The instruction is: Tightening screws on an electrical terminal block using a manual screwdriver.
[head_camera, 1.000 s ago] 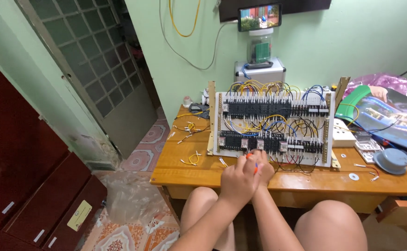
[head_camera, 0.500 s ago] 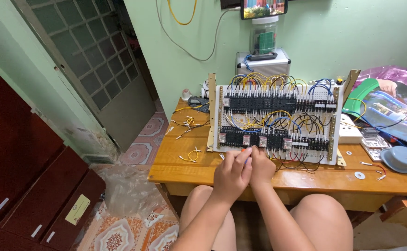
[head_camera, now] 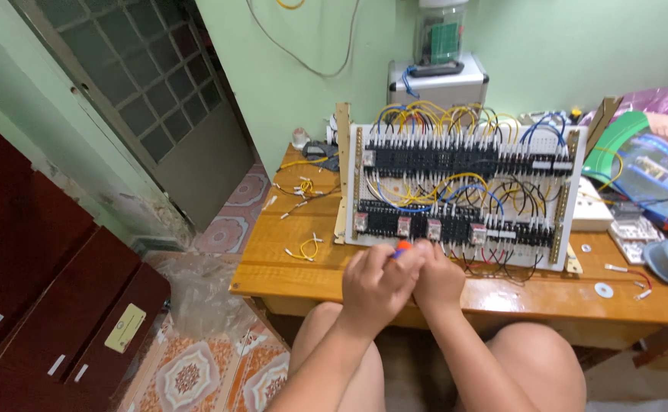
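Down at the table [head_camera: 288, 276], seen from the head camera, both hands met just below the wiring board [head_camera: 456, 187]. The left hand [head_camera: 376, 282] was closed around a screwdriver [head_camera: 401, 249], only its orange-and-blue handle end showing. The right hand [head_camera: 439, 276] was curled beside it; whether it gripped anything I could not tell. The tool's long axis seemed to run up and away, towards the board's lower relay row. Most terminals already carried yellow, blue and black wires; loose red and black leads [head_camera: 494, 263] hung at the bottom edge, and spare wire bits [head_camera: 303, 250] lay left of the board, so wiring looked largely done, not finished.
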